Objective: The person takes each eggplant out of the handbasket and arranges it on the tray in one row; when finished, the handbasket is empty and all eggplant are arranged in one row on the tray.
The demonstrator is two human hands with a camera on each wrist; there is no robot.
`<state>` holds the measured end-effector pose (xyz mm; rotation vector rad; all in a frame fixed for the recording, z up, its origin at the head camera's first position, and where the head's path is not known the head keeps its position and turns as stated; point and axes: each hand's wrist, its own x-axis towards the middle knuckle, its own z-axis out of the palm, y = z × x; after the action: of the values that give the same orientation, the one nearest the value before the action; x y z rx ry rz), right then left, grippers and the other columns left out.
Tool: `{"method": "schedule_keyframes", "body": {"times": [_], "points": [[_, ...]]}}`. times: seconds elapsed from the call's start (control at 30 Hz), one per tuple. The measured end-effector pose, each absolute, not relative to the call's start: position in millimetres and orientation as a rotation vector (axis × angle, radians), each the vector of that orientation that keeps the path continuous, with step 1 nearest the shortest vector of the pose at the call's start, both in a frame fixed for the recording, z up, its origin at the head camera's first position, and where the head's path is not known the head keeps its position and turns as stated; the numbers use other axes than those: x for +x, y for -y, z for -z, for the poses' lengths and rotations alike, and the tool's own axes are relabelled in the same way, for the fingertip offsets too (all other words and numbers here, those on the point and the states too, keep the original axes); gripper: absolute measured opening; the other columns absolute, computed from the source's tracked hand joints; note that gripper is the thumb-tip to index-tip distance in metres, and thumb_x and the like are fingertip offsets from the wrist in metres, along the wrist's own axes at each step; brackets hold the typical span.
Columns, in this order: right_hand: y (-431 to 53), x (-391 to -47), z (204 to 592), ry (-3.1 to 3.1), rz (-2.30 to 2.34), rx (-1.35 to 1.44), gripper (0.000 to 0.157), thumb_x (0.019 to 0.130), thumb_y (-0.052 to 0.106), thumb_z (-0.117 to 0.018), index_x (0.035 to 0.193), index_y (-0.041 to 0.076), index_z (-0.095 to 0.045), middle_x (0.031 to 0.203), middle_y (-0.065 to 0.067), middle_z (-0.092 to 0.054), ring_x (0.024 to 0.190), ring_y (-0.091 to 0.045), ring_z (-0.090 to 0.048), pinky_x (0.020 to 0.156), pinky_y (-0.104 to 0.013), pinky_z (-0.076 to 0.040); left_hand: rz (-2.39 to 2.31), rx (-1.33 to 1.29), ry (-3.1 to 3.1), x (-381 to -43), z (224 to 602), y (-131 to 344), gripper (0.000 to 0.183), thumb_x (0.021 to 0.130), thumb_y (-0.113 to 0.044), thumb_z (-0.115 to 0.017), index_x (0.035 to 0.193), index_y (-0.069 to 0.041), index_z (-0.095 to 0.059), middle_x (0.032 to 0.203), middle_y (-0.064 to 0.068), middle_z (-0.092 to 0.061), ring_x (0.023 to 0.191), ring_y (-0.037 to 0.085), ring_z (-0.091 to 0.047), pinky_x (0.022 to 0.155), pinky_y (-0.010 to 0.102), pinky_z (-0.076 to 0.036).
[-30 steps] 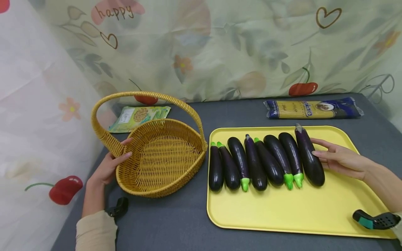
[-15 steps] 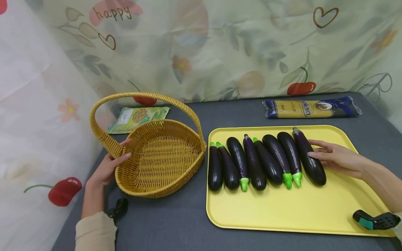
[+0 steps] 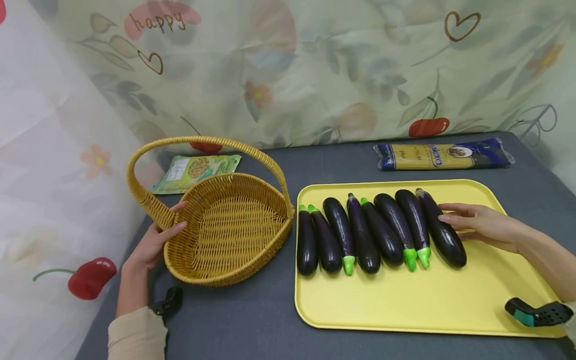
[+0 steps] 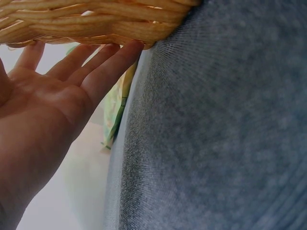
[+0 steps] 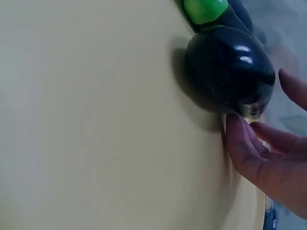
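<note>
My left hand (image 3: 155, 240) holds the side of a golden wicker basket (image 3: 234, 270) near the foot of its handle, thumb over the rim and fingers against the outer wall, as the left wrist view shows. The basket has nothing in it. Several dark purple eggplants (image 3: 341, 230) lie side by side on a yellow tray (image 3: 382, 305), some with green stem ends toward me. My right hand (image 3: 490, 225) holds the rightmost eggplant (image 3: 445, 237) with its thumb over the top and fingers along the right side. Close up in the right wrist view, that eggplant's round end lies low over the tray.
Behind the basket lies a green food packet (image 3: 195, 172). A long blue-and-yellow pasta packet (image 3: 443, 155) is at the back right, beyond the tray. Patterned cloth (image 3: 315, 75) hangs behind and to the left of the dark grey table (image 3: 234, 325).
The rightmost eggplant's upper end has shifted left and a little toward me, with the right hand following, and now lies against its neighbour. The left hand keeps its hold on the basket.
</note>
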<state>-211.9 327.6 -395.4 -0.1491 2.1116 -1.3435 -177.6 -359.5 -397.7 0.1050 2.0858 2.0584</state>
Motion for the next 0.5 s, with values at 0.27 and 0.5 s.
{"method": "schedule_keyframes", "body": {"times": [0.27,0.5], "points": [[-339,-221,407,-1.968,1.540,-0.024,0.065,0.104,0.028,-0.039,0.149,-0.005,-0.006,0.115,0.007,-0.053,0.100,-0.004,-0.059,0.086,-0.033,-0.049,-2.082,0.098,-2.069,-176,401,363,0.053,0.099,-0.011,-0.052,0.149,-0.020,-0.034,0.132,0.004,-0.045,0.107,0.013,-0.058,0.080,0.029,-0.051],[-369,-233,414,-1.409,1.777,0.005,0.035,0.106,0.026,-0.030,0.116,0.030,-0.064,0.115,0.003,-0.061,0.106,-0.015,-0.060,0.095,-0.040,-0.044,-1.987,0.122,-2.124,-178,402,365,0.057,0.099,-0.011,-0.052,0.151,-0.016,-0.028,0.138,0.010,-0.038,0.110,0.012,-0.056,0.081,0.028,-0.050]]}}
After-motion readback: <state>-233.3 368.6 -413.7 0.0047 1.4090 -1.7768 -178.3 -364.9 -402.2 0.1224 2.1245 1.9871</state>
